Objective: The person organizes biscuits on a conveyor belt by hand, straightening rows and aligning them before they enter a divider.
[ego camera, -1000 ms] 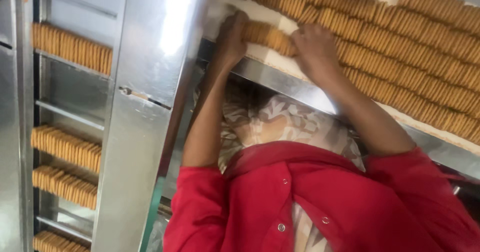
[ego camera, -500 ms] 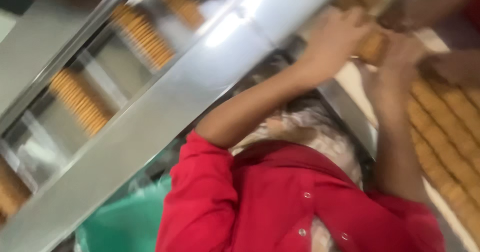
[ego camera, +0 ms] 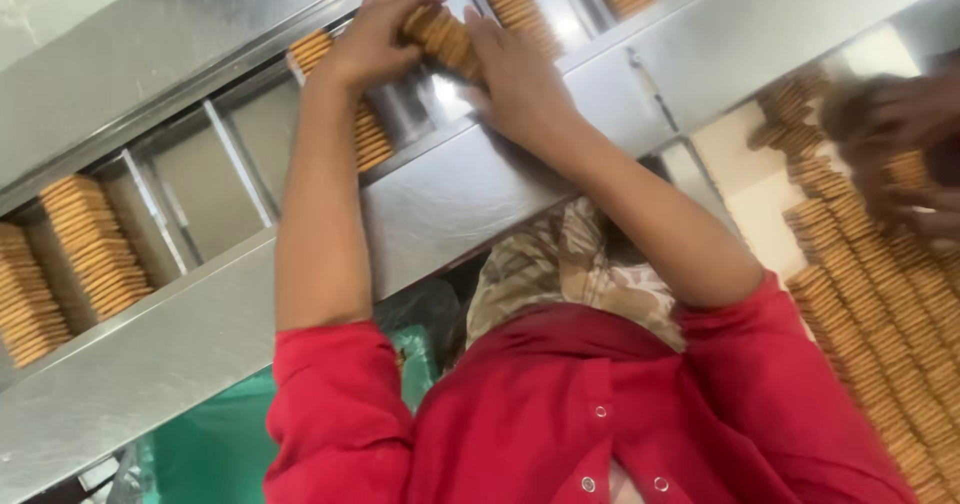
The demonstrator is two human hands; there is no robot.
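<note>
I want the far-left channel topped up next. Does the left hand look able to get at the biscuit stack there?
Probably yes: the left hand holds biscuits with the right hand, but the open-topped far stack is unobstructed.

Steel channel rack (ego camera: 470,204), upright biscuit rows (ego camera: 95,244) in its slots

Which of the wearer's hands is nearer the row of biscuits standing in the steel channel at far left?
Left. The left hand grips the held biscuit stack on the side toward that far-left row; the right hand is on the stack's far side.
</note>
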